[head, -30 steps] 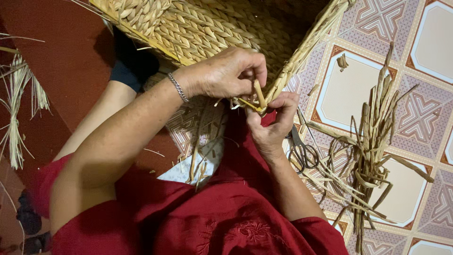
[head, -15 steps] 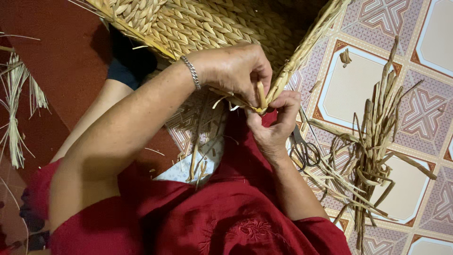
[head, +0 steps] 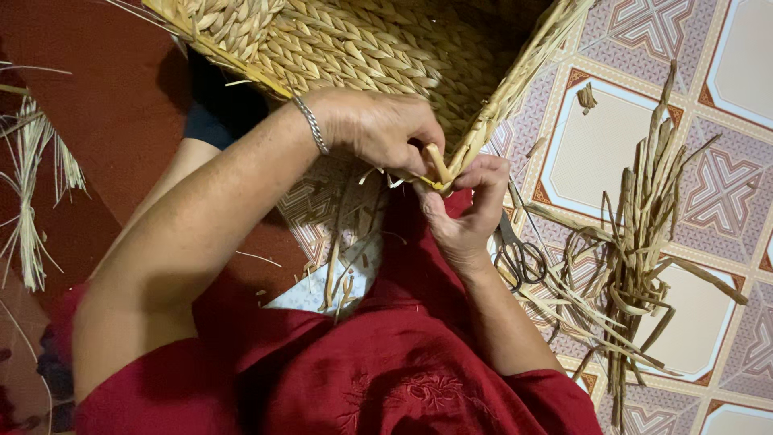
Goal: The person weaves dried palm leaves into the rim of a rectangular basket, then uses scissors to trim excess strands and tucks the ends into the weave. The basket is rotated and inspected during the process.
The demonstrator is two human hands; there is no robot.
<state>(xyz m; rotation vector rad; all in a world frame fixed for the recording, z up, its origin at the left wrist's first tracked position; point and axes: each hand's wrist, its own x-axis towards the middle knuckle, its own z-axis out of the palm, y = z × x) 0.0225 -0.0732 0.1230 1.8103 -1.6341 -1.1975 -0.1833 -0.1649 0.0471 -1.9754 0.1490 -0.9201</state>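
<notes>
A large woven straw basket [head: 354,48] fills the top of the head view, its corner pointing down toward me. My left hand [head: 378,129], with a silver bracelet on the wrist, reaches across and pinches a short straw strand [head: 437,163] at that corner. From below, my right hand [head: 467,209] closes its fingers on the same corner edge of the basket. Both hands touch at the corner.
Black-handled scissors [head: 515,254] lie on the patterned tile floor just right of my right wrist. A pile of dried straw strips [head: 644,242] lies further right. Thin straw bundles [head: 32,193] lie at the left on the red floor. My red clothing covers the bottom.
The basket corner and both hands have drifted slightly right and down in view. My left hand has kept its pinch on the strand, fingers shifting a little.
</notes>
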